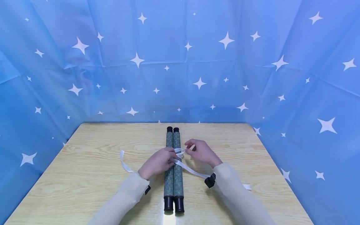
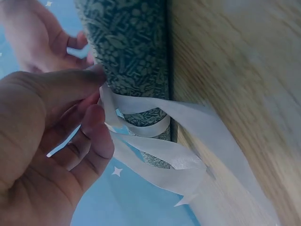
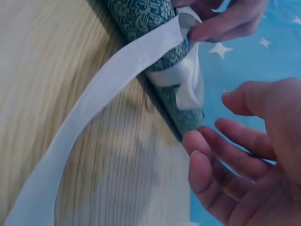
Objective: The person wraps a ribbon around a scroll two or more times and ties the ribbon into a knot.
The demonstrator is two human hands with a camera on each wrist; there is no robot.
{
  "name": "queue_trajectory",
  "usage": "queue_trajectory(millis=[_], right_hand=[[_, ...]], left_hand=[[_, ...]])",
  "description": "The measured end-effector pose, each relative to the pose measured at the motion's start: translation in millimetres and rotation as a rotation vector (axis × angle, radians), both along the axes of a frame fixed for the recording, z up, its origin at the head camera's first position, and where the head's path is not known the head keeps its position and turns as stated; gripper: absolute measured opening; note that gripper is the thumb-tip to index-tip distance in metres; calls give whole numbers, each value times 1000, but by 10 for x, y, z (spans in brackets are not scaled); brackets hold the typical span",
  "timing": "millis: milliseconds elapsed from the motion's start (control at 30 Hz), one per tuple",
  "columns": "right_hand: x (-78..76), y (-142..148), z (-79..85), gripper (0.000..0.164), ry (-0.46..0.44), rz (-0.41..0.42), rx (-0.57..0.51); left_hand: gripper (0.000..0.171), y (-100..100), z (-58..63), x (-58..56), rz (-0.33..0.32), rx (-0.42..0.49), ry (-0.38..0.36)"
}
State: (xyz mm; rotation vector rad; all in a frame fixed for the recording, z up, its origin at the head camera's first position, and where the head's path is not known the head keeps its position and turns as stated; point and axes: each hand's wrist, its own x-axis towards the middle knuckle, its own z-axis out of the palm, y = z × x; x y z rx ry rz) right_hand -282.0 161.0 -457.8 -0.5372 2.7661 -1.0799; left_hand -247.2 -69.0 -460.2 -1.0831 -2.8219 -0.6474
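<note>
A scroll (image 1: 178, 181) rolled in from both ends into two parallel green patterned rolls, with dark end knobs, lies lengthwise on the wooden table. White ribbon (image 1: 194, 171) runs around its middle, with a small loop (image 3: 188, 89) standing beside the roll. My left hand (image 1: 159, 161) is over the scroll and pinches the ribbon between thumb and fingers, as the left wrist view shows. Just right of the scroll, my right hand (image 1: 203, 152) has loosely bent, parted fingers near the loop; nothing shows between them in the right wrist view.
One ribbon tail (image 1: 123, 162) curls on the table (image 1: 84, 175) left of the scroll. The other passes under the right forearm, its end (image 1: 247, 187) showing beyond. A blue curtain (image 1: 168, 40) with white stars surrounds the table's back and sides.
</note>
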Motion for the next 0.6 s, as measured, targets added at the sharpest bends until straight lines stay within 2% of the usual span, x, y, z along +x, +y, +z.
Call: queue_trajectory(millis=[133, 367, 467, 600], right_hand=[[-69, -112, -41, 27, 7, -8, -8], [-130, -202, -94, 12, 11, 5, 1], [-146, -222, -113, 9, 33, 16, 7], [-145, -232, -125, 9, 43, 13, -12]], left_hand=[[13, 18, -1, -6, -26, -45, 66], [9, 20, -10, -23, -75, -29, 140], [11, 13, -26, -38, -81, -6, 128], [9, -6, -53, -64, -74, 51, 51]])
